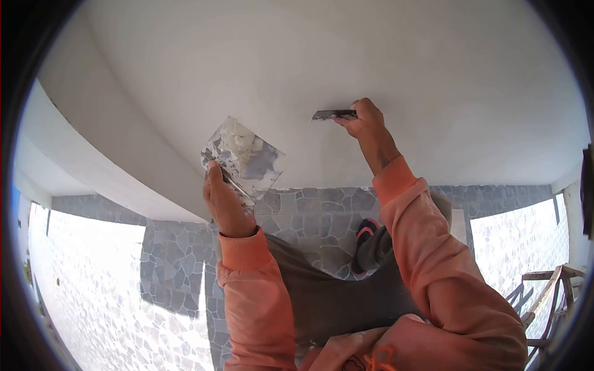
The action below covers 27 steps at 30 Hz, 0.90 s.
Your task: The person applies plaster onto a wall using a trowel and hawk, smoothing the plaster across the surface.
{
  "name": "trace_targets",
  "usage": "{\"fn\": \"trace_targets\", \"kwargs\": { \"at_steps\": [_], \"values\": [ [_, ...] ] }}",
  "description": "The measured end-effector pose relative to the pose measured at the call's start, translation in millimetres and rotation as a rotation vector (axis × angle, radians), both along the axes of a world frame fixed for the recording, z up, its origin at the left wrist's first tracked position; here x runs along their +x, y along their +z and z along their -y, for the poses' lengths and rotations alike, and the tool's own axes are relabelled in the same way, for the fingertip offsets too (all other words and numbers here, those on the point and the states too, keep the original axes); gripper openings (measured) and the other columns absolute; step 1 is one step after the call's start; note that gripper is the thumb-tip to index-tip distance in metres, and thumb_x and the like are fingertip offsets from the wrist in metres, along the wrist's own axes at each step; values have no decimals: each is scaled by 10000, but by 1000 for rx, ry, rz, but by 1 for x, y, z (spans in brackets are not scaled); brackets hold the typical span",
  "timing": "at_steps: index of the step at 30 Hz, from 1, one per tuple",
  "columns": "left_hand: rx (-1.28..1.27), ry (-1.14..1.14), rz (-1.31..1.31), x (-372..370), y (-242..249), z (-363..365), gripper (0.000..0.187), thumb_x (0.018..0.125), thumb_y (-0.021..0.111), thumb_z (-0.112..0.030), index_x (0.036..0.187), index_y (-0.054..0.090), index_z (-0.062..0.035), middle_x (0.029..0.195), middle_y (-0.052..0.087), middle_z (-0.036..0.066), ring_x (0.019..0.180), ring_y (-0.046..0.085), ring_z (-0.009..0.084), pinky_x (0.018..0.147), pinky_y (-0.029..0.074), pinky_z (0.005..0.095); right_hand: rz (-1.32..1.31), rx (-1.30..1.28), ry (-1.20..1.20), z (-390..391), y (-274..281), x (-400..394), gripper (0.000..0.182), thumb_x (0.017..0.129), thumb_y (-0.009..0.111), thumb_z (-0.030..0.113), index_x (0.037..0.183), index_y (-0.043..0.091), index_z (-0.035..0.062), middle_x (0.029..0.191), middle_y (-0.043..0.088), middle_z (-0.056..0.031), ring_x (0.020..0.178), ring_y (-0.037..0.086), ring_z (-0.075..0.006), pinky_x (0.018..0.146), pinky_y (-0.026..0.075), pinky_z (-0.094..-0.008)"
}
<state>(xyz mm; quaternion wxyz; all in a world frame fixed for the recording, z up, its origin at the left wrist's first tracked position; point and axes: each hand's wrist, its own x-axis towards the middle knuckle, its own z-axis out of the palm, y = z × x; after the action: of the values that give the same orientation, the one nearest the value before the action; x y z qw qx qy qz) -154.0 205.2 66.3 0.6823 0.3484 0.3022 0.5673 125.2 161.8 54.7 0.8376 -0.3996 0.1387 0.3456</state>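
My left hand is closed around the handle of a square metal plate, which carries a lump of white paste and smears of it. My right hand grips a putty knife; its dark blade points left, close against the pale wall. Whether the blade edge touches the wall is hard to tell. The two tools are apart, with the plate lower and to the left of the knife.
A curved white ledge runs along the left. Below is a stone-patterned floor, partly in bright sun. A foot in a dark shoe rests on it. At the lower right stands a wooden frame.
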Motion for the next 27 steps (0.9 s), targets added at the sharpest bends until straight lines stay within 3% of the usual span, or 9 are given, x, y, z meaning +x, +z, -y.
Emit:
{"fn": "trace_targets", "kwargs": {
  "at_steps": [5, 9, 12, 15, 17, 19, 23, 25, 27],
  "values": [
    [65, 24, 63, -42, 12, -7, 360, 974, 422, -223, 1157, 521, 71, 1090, 585, 144, 934, 614, 217, 801, 518, 321, 274, 140, 199, 62, 94, -52, 351, 841, 401, -3, 1161, 378, -145, 1229, 426, -284, 1098, 521, -384, 953, 484, -512],
    [19, -13, 52, -65, 21, 6, 432, 964, 461, -254, 1247, 454, 73, 1185, 551, 160, 1035, 591, 251, 872, 506, 354, 316, 258, 240, 127, 82, -62, 395, 813, 415, -1, 1184, 378, -135, 1218, 458, -263, 1137, 503, -380, 976, 443, -528],
    [-24, -3, -43, -73, 30, 14, 462, 952, 498, -289, 1255, 461, 58, 1206, 538, 141, 1069, 567, 241, 890, 481, 352, 154, 276, 246, 147, -14, -42, 469, 778, 444, -6, 1234, 383, -94, 1222, 486, -226, 1162, 488, -367, 996, 412, -525],
    [233, 79, -367, -63, 33, 28, 481, 954, 490, -277, 1306, 425, 44, 1237, 529, 145, 1041, 584, 231, 860, 495, 354, -117, 252, 182, 133, -239, -13, 490, 763, 455, 2, 1249, 405, -47, 1211, 517, -181, 1134, 513, -370, 992, 407, -518],
    [162, 51, -392, -47, 43, 29, 452, 967, 453, -242, 1319, 420, 39, 1246, 529, 164, 1067, 581, 241, 872, 501, 354, -206, 124, 104, 117, -322, -17, 398, 780, 498, 30, 1174, 474, -16, 1177, 540, -165, 1124, 531, -320, 966, 429, -460],
    [422, 55, -669, -43, 36, 30, 403, 979, 416, -188, 1316, 442, 31, 1229, 546, 168, 1101, 567, 244, 893, 501, 336, 600, -536, 303, 104, -439, -18, 369, 758, 616, 106, 1095, 507, 5, 982, 606, -165, 951, 602, -348, 835, 471, -452],
    [-69, -317, 12, -47, 38, 15, 408, 981, 393, -195, 1323, 426, 25, 1239, 541, 176, 1087, 579, 247, 886, 507, 345, 1407, -1010, 290, 96, -434, -37, 443, 659, 780, 203, 981, 533, 24, 770, 633, -170, 749, 626, -402, 680, 486, -457],
    [-205, -363, 151, -46, 38, 11, 444, 992, 342, -267, 1341, 395, 4, 1285, 507, 199, 1104, 576, 274, 893, 512, 386, 1373, -978, 259, 85, -440, -37, 433, 666, 783, 212, 966, 544, 11, 790, 630, -191, 761, 619, -413, 661, 488, -454],
    [-83, -259, -26, -37, 31, 12, 418, 972, 408, -200, 1331, 422, 13, 1240, 541, 170, 1078, 583, 249, 904, 490, 338, 1351, -1009, 236, 76, -445, -32, 431, 670, 789, 225, 953, 552, 3, 802, 630, -202, 768, 618, -414, 652, 490, -450]
  ]
}}
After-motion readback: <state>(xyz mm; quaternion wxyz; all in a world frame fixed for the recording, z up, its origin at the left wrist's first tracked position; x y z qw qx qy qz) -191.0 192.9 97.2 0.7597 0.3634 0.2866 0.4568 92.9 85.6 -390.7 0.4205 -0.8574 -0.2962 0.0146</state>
